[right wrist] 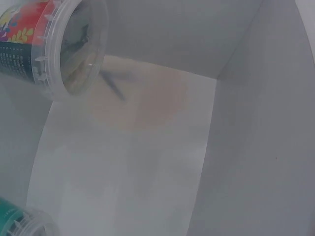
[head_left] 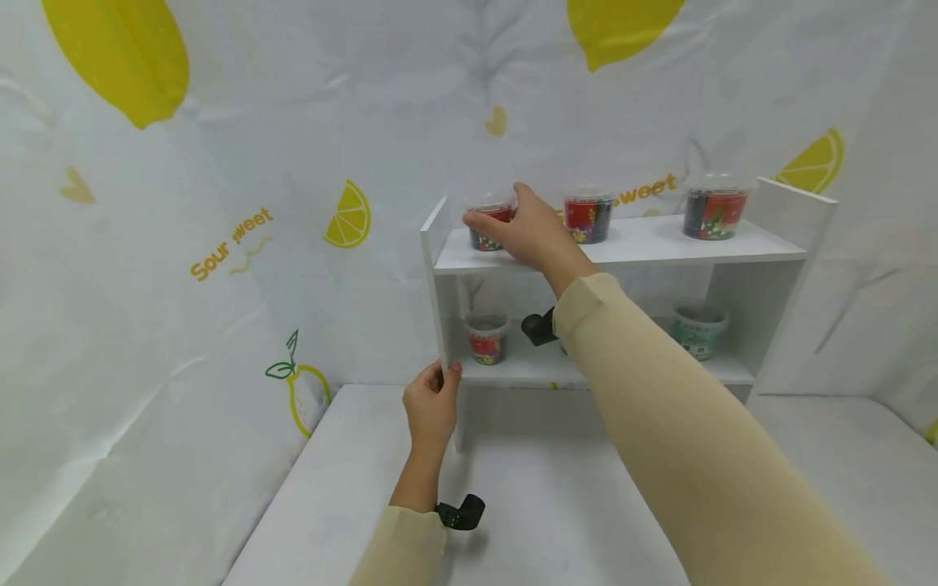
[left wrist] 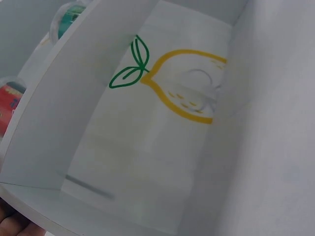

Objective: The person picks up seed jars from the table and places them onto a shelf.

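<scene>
A white two-tier shelf (head_left: 513, 259) stands against the back in the head view. At the left end of its upper board, my right hand (head_left: 541, 236) holds a lidded plastic tub (head_left: 485, 242) with a red and dark label, the thumb across its front. The far side of that tub is hidden. Lower down, my left hand (head_left: 431, 407) grips the front edge of the shelf's left side panel (head_left: 434, 297), thumb on the edge. Only a few left fingers (left wrist: 17, 227) show in the left wrist view; the right wrist view shows no hand.
Along the upper board stand a middle tub (head_left: 589, 221) and a right tub (head_left: 715, 215). The lower board bears a red-labelled tub (head_left: 486, 347) and a green tub (head_left: 699, 332); my right sleeve (head_left: 659, 391) covers much of it. White tabletop (head_left: 557, 488) lies in front.
</scene>
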Demonstrator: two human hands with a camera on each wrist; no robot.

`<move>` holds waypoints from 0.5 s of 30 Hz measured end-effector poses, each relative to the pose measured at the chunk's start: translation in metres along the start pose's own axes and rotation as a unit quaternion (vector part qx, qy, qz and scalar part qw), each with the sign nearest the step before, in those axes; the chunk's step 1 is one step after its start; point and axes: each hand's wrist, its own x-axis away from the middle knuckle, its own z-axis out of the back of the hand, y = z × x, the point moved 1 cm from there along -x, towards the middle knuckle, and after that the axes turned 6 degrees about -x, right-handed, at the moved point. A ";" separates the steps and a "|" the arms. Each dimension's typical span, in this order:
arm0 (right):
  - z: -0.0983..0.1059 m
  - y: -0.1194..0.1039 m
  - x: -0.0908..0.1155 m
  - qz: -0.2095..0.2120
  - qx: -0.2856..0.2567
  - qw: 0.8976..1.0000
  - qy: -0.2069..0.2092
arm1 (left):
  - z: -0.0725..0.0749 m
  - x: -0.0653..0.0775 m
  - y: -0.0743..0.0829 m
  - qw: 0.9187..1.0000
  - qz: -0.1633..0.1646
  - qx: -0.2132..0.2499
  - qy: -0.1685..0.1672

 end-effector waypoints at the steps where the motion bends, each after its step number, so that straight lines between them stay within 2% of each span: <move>1: 0.000 -0.001 0.000 0.003 -0.001 1.000 0.003 | 0.001 0.000 0.000 1.000 0.000 0.002 0.001; 11: 0.000 0.005 0.008 0.056 0.000 0.998 0.027 | 0.000 0.000 -0.005 1.000 -0.011 0.004 -0.006; 15: -0.003 0.005 0.014 0.076 -0.002 0.996 0.045 | 0.006 0.004 0.017 1.000 -0.010 0.005 -0.002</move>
